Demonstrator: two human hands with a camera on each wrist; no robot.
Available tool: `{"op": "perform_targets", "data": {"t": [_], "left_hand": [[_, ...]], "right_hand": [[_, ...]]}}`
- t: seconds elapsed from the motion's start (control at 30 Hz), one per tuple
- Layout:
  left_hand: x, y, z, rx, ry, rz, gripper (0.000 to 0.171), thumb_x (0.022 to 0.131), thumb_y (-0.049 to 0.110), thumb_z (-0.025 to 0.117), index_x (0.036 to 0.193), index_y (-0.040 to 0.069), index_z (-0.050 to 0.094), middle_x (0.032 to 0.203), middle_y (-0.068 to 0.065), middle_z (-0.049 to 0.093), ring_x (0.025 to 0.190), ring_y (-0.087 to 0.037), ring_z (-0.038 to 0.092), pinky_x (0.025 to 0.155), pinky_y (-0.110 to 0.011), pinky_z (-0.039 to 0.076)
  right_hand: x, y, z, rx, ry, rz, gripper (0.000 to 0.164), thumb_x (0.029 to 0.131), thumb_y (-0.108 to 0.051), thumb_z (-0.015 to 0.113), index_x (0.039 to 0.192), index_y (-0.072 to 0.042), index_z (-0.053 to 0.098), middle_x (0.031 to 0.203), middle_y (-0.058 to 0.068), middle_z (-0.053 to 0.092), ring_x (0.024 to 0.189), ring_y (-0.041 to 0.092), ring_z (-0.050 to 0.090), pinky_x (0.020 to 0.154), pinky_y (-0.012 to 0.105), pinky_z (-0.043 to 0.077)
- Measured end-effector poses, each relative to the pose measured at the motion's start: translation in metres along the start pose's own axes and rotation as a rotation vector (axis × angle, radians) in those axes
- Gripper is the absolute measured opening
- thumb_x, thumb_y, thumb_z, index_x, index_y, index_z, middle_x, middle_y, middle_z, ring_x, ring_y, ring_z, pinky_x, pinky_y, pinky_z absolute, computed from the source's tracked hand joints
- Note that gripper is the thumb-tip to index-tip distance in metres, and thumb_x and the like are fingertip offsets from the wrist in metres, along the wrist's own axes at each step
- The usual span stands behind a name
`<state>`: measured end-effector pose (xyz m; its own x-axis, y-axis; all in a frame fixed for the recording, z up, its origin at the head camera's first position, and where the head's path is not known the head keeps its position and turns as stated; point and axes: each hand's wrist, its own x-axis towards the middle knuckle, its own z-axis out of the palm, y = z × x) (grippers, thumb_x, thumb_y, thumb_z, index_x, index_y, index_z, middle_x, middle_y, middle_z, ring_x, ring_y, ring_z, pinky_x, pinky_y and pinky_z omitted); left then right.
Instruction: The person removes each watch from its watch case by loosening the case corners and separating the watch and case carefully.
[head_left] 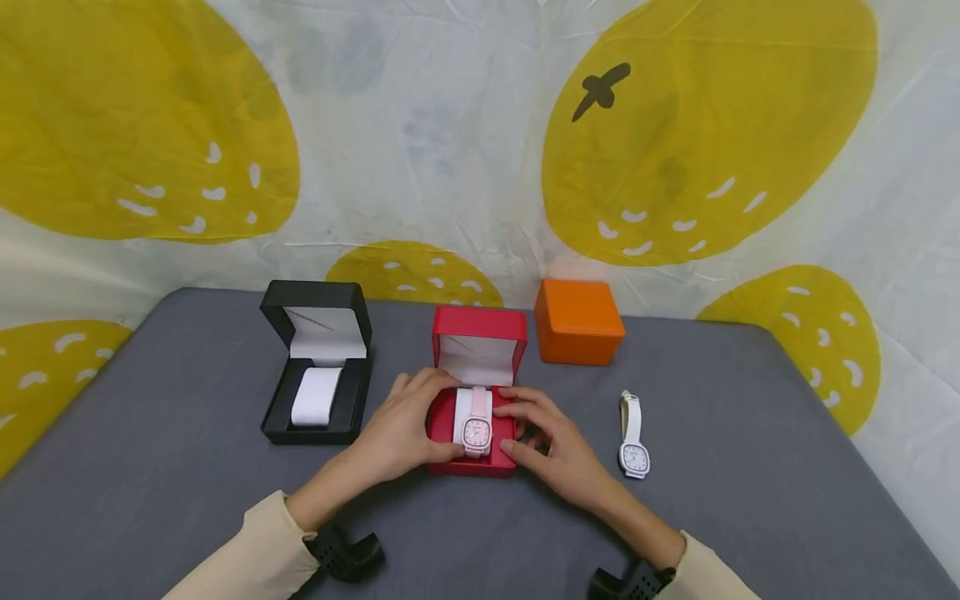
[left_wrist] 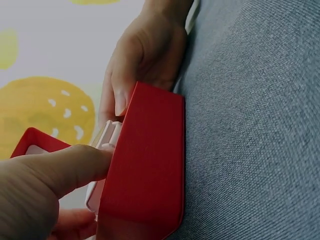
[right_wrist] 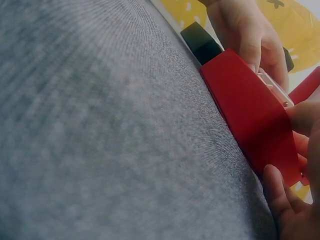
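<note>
An open red watch box (head_left: 477, 335) stands on the grey table (head_left: 750, 467) in front of me. Inside it a pink watch (head_left: 476, 430) is wrapped round a white pillow (head_left: 461, 417). My left hand (head_left: 420, 425) pinches the pillow's left edge, fingers at the back and thumb at the front. From the other side my right hand (head_left: 540, 429) pinches its right edge the same way. In the left wrist view my thumb (left_wrist: 65, 170) presses over the red box's wall (left_wrist: 145, 170) onto the pillow (left_wrist: 107, 137). The right wrist view shows the red box (right_wrist: 250, 110) between both hands.
An open black box (head_left: 318, 367) with a bare white pillow stands to the left. A shut orange box (head_left: 577, 321) sits behind on the right. On the table right of my right hand lies a white watch (head_left: 633, 437). A yellow-patterned cloth (head_left: 450, 125) hangs behind the table.
</note>
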<state>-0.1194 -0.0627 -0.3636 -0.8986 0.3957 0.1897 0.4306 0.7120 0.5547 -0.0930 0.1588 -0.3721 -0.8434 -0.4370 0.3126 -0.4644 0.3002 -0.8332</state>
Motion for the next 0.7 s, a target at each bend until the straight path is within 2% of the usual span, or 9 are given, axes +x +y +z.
{"op": "perform_targets", "data": {"t": [0.2,0.47,0.7], "left_hand": [[-0.0015,0.0029,0.0001,0.013,-0.014,-0.045,0.071,0.056,0.033,0.081,0.118,0.012,0.054,0.118,-0.003,0.041,0.101,-0.017,0.036,0.068,-0.030,0.044],[-0.0018,0.0007,0.0020,0.011,0.006,-0.004,0.072,0.056,0.032,0.081,0.117,0.006,0.051,0.113,-0.005,0.041,0.101,-0.017,0.039,0.070,-0.030,0.046],[0.0005,-0.0021,0.0039,-0.027,-0.025,0.007,0.072,0.057,0.028,0.081,0.119,0.011,0.051,0.114,-0.004,0.037,0.101,-0.017,0.040,0.068,-0.030,0.047]], "right_hand": [[-0.0001,-0.0008,-0.0005,0.002,-0.006,-0.002,0.032,0.081,-0.004,0.062,0.113,-0.004,0.057,0.129,0.014,0.041,0.088,0.026,0.046,0.062,0.028,0.046],[0.0002,-0.0021,-0.0018,-0.003,-0.019,0.025,0.032,0.083,-0.006,0.061,0.114,-0.005,0.056,0.130,0.012,0.039,0.092,0.025,0.046,0.064,0.028,0.046],[0.0005,-0.0015,-0.0017,-0.001,-0.011,0.004,0.031,0.082,-0.004,0.062,0.113,-0.005,0.056,0.129,0.013,0.040,0.089,0.025,0.047,0.063,0.028,0.045]]}}
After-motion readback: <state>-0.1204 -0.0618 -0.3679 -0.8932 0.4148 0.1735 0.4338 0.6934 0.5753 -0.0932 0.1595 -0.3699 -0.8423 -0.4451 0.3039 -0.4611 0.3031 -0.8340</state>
